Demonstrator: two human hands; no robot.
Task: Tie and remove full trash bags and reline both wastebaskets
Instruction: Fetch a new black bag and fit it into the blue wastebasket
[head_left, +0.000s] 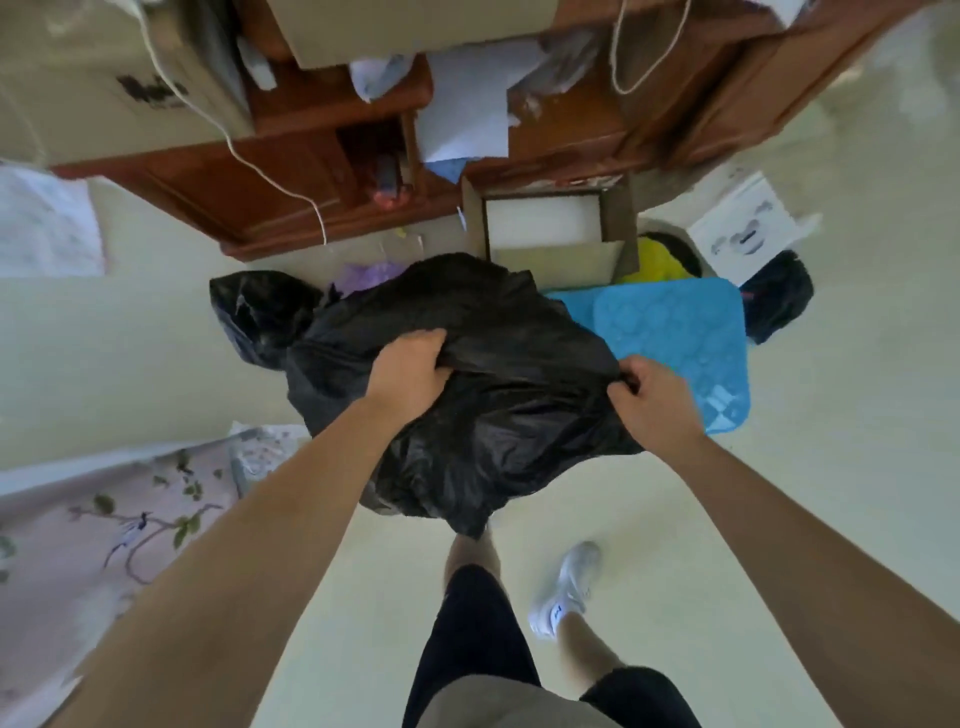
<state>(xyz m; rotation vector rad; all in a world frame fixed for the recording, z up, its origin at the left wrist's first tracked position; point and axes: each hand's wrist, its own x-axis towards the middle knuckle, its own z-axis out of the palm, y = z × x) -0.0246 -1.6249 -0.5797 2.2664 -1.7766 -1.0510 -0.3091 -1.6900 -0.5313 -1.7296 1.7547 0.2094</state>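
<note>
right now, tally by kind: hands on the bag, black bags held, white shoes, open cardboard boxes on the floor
hands on the bag: 2, left hand, right hand
black bag held: 1
white shoe: 1
open cardboard box on the floor: 1
total: 5

Trash bag (483, 364): glossy black all over. Mat (675, 338): bright blue, embossed circle pattern, pale diamond checks at one corner. Floor (130, 338): pale cream. Cabinet (234, 197): reddish-brown wood. Bedsheet (78, 545): pink, printed with green leaves and dark branches. My shoe (569, 587) white, my shorts (467, 623) black.
</note>
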